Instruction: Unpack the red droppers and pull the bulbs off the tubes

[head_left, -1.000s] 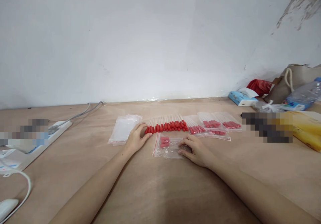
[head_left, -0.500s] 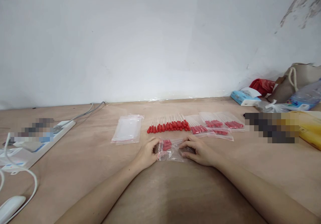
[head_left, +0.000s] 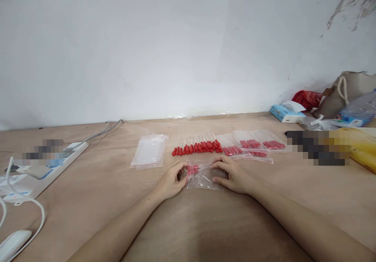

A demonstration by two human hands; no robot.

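Note:
My left hand (head_left: 172, 179) pinches the red-lined mouth of a clear zip bag (head_left: 205, 180), close to the table. At the bag's other end, my right hand (head_left: 233, 176) is curled with its fingers on the plastic. A few droppers with red bulbs (head_left: 192, 169) show through the bag, bulbs toward my left hand. Just beyond my hands lies a row of loose red-bulbed droppers (head_left: 199, 147), thin clear tubes pointing away. Several filled bags (head_left: 258, 146) overlap to the right of the row. To its left is a stack of flat zip bags (head_left: 149, 151).
A white power strip (head_left: 58, 172) with cables runs along the left side, near a white device (head_left: 14, 244). At the back right are a blue tissue box (head_left: 286, 114), a plastic bottle (head_left: 360, 109), a grey-brown bag (head_left: 333, 97) and a yellow package (head_left: 364, 148). A white wall borders the table.
The red bulbs inside the bag have shifted slightly left and lie flatter, near my left fingers. Both hands keep almost the same place on the bag.

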